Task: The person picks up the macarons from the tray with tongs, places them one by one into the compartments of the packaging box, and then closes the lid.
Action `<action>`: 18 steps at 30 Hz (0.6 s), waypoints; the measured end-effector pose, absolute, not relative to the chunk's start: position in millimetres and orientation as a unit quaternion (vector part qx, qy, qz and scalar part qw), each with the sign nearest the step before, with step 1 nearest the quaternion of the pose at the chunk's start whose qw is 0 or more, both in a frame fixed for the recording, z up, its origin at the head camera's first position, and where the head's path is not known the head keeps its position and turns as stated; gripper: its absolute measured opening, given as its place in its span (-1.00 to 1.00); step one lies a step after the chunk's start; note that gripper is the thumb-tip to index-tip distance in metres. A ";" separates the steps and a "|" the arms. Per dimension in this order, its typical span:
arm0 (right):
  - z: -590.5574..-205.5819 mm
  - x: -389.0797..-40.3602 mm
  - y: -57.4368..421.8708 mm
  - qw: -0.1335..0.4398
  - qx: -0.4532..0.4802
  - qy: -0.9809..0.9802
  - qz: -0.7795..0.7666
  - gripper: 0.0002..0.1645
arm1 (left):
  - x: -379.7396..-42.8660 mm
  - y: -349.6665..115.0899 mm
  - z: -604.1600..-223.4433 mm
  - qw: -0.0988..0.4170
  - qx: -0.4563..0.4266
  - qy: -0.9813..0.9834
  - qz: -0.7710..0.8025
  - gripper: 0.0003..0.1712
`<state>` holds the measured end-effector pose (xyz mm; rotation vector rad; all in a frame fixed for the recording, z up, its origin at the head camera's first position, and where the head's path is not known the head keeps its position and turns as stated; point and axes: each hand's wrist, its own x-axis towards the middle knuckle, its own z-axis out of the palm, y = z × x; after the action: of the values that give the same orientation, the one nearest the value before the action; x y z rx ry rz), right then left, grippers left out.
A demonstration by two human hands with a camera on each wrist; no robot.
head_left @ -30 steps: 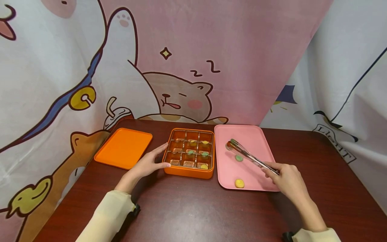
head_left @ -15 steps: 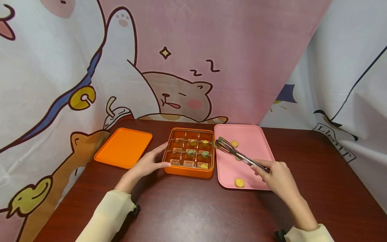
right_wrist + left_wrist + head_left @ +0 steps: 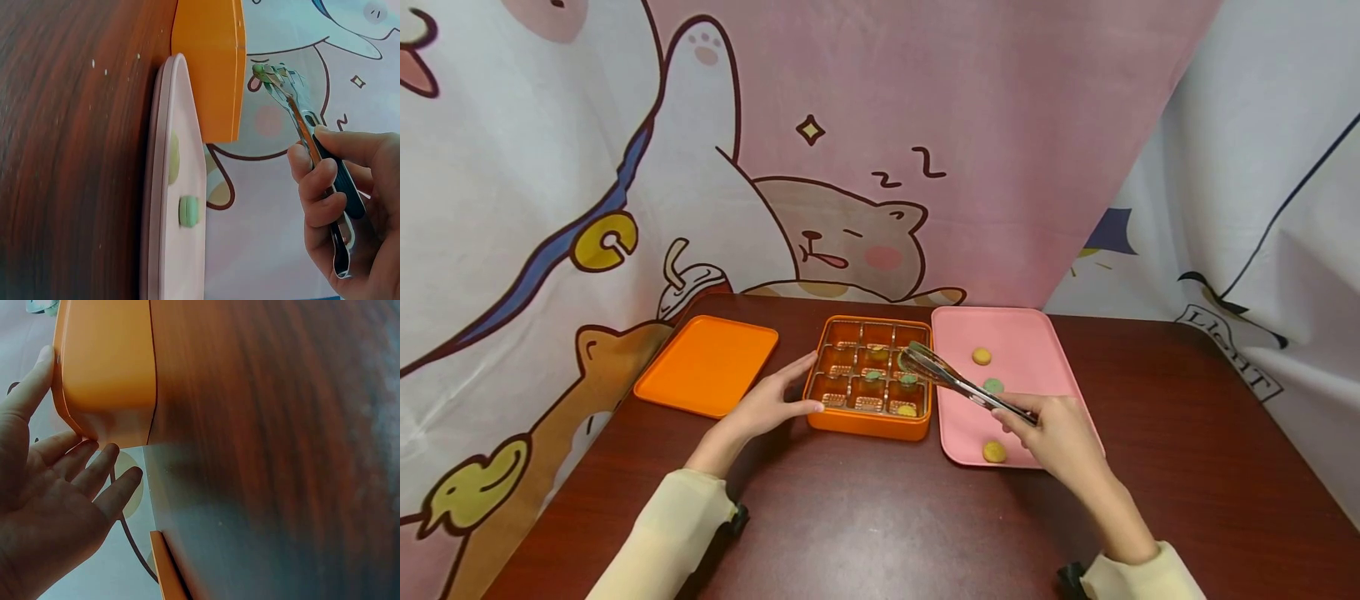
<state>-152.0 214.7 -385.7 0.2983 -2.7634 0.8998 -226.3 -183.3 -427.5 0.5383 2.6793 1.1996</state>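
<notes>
My right hand (image 3: 1060, 437) grips a pair of metal tongs (image 3: 966, 387) by the handle. Between the tips of the tongs is a small green macaron (image 3: 259, 71), over the right column of an orange box (image 3: 868, 427). A clear insert splits this box into square compartments, several of which hold yellow or green macarons. My left hand (image 3: 771, 406) touches the box's left side with fingers spread, the thumb at the front rim. On the pink tray (image 3: 1022, 333) lie a green macaron (image 3: 993, 386) and two yellow macarons, one farther back (image 3: 981, 357), one near the front edge (image 3: 994, 452).
An orange lid-like panel (image 3: 707, 367) lies flat on the dark wooden table (image 3: 872, 517), left of the box. The pink tray stands right beside the box. Behind the table hangs a printed cartoon curtain (image 3: 1000, 150).
My right hand has carried the tongs and the green macaron leftward from above the pink tray to above the box. The left hand stays at the box.
</notes>
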 end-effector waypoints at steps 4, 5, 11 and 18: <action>-386.2 -151.6 207.5 0.111 0.108 -0.941 0.302 -0.72 | -226.9 -183.2 -427.9 0.081 0.178 0.894 0.402 0.00; -386.6 -151.3 206.0 0.110 0.111 -0.940 0.303 -0.73 | -227.0 -183.2 -428.0 0.081 0.178 0.894 0.402 0.00; -388.9 -150.5 199.0 0.117 0.127 -0.939 0.297 -0.73 | -227.3 -183.1 -427.9 0.078 0.182 0.895 0.401 0.00; -392.2 -149.4 193.6 0.123 0.152 -0.937 0.288 -0.87 | -226.5 -183.3 -427.3 0.076 0.182 0.896 0.397 0.00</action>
<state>-149.4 193.6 -392.2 0.4443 -2.7345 0.8413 -226.5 -183.3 -427.3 0.5463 2.6867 1.1901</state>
